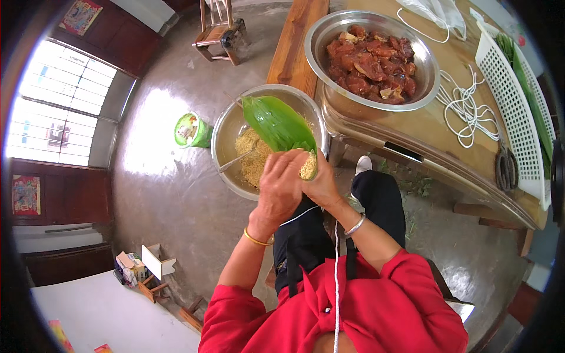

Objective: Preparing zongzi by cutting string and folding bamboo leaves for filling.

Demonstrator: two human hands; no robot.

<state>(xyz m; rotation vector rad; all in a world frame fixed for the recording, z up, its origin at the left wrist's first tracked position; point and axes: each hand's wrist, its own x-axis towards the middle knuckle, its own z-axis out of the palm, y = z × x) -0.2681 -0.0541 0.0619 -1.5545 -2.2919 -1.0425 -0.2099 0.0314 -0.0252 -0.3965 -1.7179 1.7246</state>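
Note:
A broad green leaf (278, 121) is folded around a filling of pale yellow grain (308, 167). My left hand (282, 183) closes over it from the left, and my right hand (324, 183) grips it from the right. The leaf's long free end stretches over a steel bowl (220, 176), which holds more yellowish grain (251, 170) and a metal spoon (236, 161). From near my wrists, a white string (337, 264) runs down over my red top. My palms and the underside of the wrap are hidden.
On the table at right stand a steel basin (315, 42) of raw marinated meat (371, 64), a loose white string bundle (468, 108), scissors (506, 170) and a white plastic basket (514, 97) with long leaves. A green bin (203, 134) and a wooden chair (220, 35) stand on the floor.

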